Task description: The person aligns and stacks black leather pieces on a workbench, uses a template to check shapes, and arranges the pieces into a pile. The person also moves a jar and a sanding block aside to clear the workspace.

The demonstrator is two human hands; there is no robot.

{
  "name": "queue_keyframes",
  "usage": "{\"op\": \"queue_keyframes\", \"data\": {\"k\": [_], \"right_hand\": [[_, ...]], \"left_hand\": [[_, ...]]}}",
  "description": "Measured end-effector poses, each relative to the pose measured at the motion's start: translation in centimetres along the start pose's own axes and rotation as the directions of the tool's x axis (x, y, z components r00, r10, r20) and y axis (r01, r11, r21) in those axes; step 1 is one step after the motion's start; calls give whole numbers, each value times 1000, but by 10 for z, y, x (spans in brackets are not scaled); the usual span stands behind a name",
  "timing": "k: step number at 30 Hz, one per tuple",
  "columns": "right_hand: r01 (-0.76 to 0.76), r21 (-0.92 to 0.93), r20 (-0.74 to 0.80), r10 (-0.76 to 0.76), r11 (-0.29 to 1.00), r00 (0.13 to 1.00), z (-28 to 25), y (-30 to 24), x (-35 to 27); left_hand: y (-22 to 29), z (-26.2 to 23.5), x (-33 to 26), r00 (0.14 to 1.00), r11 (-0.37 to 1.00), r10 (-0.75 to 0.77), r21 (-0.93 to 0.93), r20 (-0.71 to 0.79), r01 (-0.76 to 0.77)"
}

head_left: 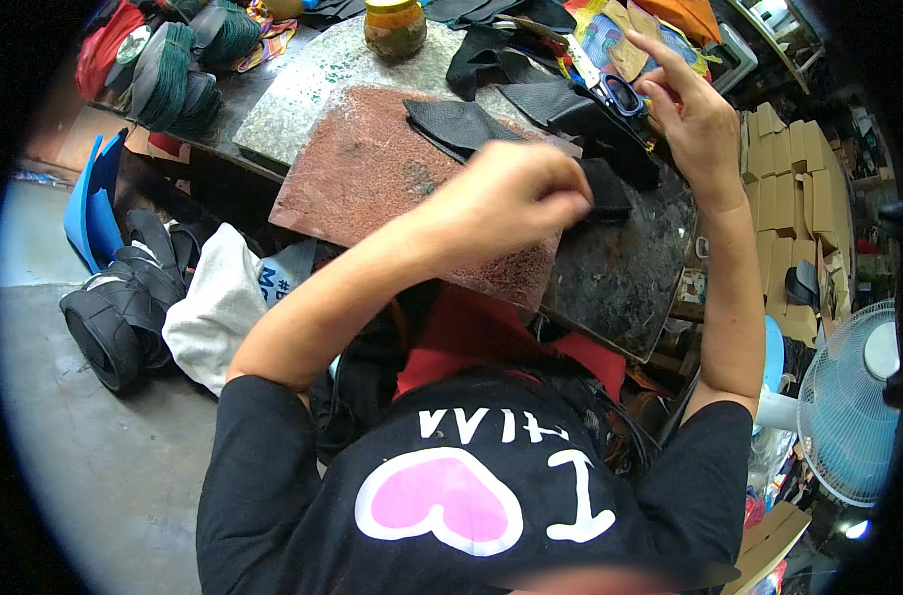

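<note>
A black leather piece (461, 127) lies at the upper centre of the frame, flat on a reddish-brown slab (362, 178). More black leather (575, 114) is bunched just right of it, and a small dark piece (608, 188) shows beside the fingers of the left hand (516, 198). That hand is blurred, its fingers curled inward over the slab's right part; whether they grip anything I cannot tell. The right hand (697, 124) is raised at the upper right, fingers parted and loosely bent, seemingly holding nothing, near blue-handled scissors (620, 94).

Under the slab is a speckled grey worktop (298, 94). On it, at the top of the frame, stands a round jar (394, 32) with a yellow top and brownish-yellow walls; what fills it is unclear. Along the right side, tan cardboard boxes (784, 188) are stacked in columns, their contents hidden from this angle. Below them is a fan (848, 407).

Spools of dark green cord (162, 84) sit at the upper left. Lower on the left are a folded blue sheet (93, 203), black strappy pieces (124, 317) and a white cloth (217, 307).
</note>
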State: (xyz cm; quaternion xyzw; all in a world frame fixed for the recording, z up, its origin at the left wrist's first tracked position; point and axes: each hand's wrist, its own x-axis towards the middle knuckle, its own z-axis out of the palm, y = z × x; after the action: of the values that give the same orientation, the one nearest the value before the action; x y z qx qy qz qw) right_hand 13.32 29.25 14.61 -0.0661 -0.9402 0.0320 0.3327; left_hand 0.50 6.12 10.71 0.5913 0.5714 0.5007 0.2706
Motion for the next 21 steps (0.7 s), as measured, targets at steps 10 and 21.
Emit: {"op": "queue_keyframes", "data": {"k": [10, 21], "right_hand": [[-249, 179, 121, 230, 952, 966, 51, -10, -21], [-244, 816, 177, 177, 524, 968, -4, -80, 5]], "left_hand": [[1, 25, -4, 975, 977, -149, -125, 162, 170], [-1, -28, 13, 913, 332, -403, -940, -59, 85]]}}
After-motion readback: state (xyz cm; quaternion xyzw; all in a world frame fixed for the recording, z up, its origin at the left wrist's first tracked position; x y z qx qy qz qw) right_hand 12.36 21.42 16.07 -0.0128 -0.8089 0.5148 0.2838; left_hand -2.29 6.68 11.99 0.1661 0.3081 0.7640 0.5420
